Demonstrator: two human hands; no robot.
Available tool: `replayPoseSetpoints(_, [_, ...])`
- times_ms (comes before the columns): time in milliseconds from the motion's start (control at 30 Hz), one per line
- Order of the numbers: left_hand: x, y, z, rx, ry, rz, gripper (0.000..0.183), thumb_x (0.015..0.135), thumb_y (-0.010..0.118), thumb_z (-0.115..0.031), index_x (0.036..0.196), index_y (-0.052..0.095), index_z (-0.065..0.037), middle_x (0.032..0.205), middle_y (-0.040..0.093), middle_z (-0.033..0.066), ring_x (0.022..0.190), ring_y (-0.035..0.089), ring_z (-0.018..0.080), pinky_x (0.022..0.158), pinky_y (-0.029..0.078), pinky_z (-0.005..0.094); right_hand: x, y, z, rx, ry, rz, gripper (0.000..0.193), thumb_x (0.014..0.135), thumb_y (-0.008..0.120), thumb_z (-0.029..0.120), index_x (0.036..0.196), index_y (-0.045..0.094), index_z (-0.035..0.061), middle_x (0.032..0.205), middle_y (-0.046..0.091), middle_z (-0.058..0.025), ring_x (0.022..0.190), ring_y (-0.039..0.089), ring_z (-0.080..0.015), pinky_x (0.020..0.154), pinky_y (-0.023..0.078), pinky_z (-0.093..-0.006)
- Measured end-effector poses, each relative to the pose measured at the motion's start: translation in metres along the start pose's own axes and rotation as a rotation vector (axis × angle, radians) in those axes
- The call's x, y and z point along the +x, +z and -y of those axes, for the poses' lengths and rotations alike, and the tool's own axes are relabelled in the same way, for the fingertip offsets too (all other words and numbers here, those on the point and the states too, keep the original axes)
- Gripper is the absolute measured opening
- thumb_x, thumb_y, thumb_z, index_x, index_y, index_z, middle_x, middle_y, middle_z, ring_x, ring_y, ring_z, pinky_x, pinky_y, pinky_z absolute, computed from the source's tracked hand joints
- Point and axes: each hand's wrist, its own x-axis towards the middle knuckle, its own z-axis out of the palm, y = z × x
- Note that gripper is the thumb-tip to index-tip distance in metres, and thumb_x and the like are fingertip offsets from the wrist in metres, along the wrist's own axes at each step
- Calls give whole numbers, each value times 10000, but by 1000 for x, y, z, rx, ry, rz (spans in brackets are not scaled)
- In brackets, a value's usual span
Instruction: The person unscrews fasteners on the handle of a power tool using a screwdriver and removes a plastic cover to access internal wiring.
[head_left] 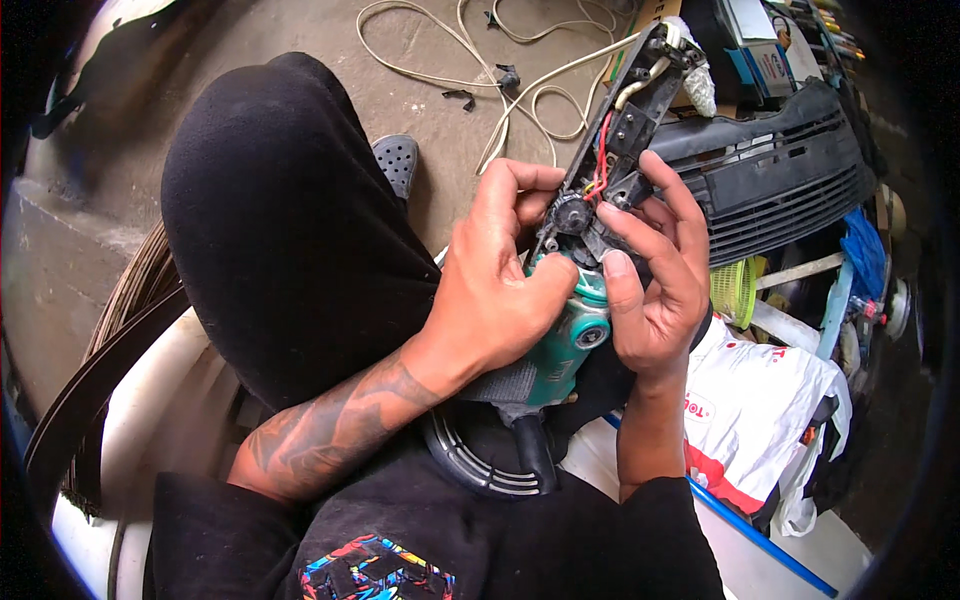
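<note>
A teal and black corded power tool (545, 365) lies across my lap, its rear handle opened up. Inside the bared handle (622, 125) are red and yellow wires (601, 150) and a round black part (572, 213). My left hand (505, 270) grips the tool from the left, thumb on the teal housing and fingers curled behind the handle. On the other side, my right hand (655, 270) closes around the handle's lower end, its index fingertip near the wires and its thumb by the housing's edge. A curved black slotted part (480, 465) and a black side grip (533, 450) sit at the tool's near end.
A pale cable (450, 80) loops over the concrete floor from the handle's far end. To the right are a black slatted grille (770, 170), a yellow-green basket (735, 290), a white plastic bag (745, 400) and a blue rod (765, 540). My bent knee (290, 190) rises at left.
</note>
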Motion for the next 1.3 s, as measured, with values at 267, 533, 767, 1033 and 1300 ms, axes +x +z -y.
replayPoseSetpoints(267, [5, 0, -11, -116, -40, 32, 324, 860, 586, 4, 1166, 495, 61, 1092, 673, 155, 994, 629, 127, 864, 507, 277, -4, 1, -2, 61, -1, -33, 291, 835, 641, 16, 1114, 715, -18, 1413, 489, -245, 1138, 631, -321, 963, 520, -382])
replayPoseSetpoints(533, [6, 4, -17, -77, -113, 9, 279, 935, 653, -49, 1141, 474, 7, 1026, 621, 83, 911, 592, 85, 764, 484, 231, -6, 3, -9, 79, -40, -56, 300, 832, 649, 31, 1120, 723, -8, 1434, 469, -244, 1120, 623, -304, 939, 521, -388])
replayPoseSetpoints(767, [12, 7, -14, 103, -88, -49, 261, 939, 666, -50, 1114, 481, 7, 973, 616, 68, 860, 574, 72, 754, 479, 213, 0, -1, -6, -113, -95, -32, 314, 770, 673, 34, 1076, 719, -14, 1404, 512, -226, 1160, 598, -363, 966, 512, -407])
replayPoseSetpoints(1033, [18, 12, -16, 258, -98, -106, 215, 955, 676, -133, 1067, 521, -34, 934, 678, 69, 763, 574, 61, 626, 428, 192, 2, -2, -8, -52, -80, -65, 267, 764, 679, 40, 1021, 708, -27, 1391, 521, -219, 1113, 607, -374, 926, 516, -418])
replayPoseSetpoints(1300, [17, 15, -12, 321, 48, -77, 129, 997, 623, -120, 1034, 529, -40, 870, 633, 17, 743, 533, 42, 617, 398, 190, 21, -28, -17, 49, -56, -44, 161, 781, 716, 76, 937, 710, 36, 1217, 632, -145, 1021, 656, -317, 880, 527, -402])
